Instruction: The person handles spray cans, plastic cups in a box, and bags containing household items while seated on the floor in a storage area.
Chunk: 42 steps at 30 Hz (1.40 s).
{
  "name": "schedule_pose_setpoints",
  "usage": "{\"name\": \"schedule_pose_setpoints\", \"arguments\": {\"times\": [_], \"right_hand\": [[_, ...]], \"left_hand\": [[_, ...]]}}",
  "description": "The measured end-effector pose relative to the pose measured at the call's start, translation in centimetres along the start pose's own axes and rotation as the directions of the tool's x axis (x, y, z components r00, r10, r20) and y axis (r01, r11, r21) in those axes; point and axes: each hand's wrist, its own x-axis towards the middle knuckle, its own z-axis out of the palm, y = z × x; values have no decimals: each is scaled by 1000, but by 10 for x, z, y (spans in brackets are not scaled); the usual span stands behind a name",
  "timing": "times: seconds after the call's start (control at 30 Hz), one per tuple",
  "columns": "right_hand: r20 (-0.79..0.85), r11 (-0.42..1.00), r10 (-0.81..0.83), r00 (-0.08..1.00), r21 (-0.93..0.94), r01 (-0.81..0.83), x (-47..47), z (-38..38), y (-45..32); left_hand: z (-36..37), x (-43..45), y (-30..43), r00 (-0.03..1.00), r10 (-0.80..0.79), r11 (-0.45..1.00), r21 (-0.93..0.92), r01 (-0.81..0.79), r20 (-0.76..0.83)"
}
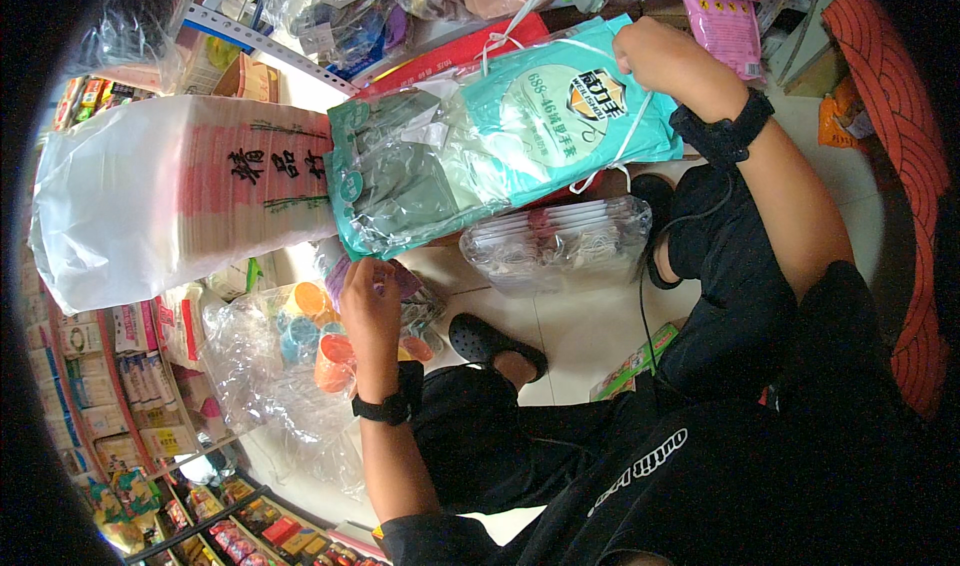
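Observation:
A bundle of teal glove packs [555, 108], tied with white plastic string, lies slantwise before me. Through its clear window, dark green gloves [405, 161] show. My right hand [656, 55] is closed on the bundle's right end, beside the string; its fingertips are hidden. At the opposite end, my left hand [371, 296] has curled fingers at the lower corner of the packs and seems to pinch it. Beyond that end, a tall plastic-wrapped stack with a pink and white printed wrapper [255, 183] meets the bundle's edge.
Clear-wrapped white goods [555, 243] lie on the tiled floor below the bundle. Near my left hand stand orange cups [335, 363] and crumpled clear plastic [277, 408]. Stocked shelves [135, 386] line the left; a perforated metal post [270, 44] and a pink packet [724, 33] are farther up.

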Motion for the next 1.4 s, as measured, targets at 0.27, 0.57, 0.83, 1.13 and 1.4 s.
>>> {"name": "schedule_pose_setpoints", "arguments": {"times": [0.27, 0.57, 0.83, 1.13, 1.4], "right_hand": [[1, 997, 81, 997, -15, -81, -1, 0, -3], [-65, 996, 54, 996, -68, -59, 2, 6, -1], [133, 976, 218, 967, -28, -216, 6, -9, -18], [158, 987, 126, 979, -118, -108, 12, 14, -14], [169, 994, 76, 983, -88, -62, 4, 5, -17]], "left_hand": [[8, 1, -13, 998, -36, 999, -9, 37, 56], [18, 4, -41, 999, 25, 993, 113, -21, -35], [9, 18, -58, 974, 92, 977, 210, -47, -209], [31, 36, -104, 977, -209, 971, -108, 211, 34], [41, 58, -102, 930, -356, 926, -104, 364, 89]]}}
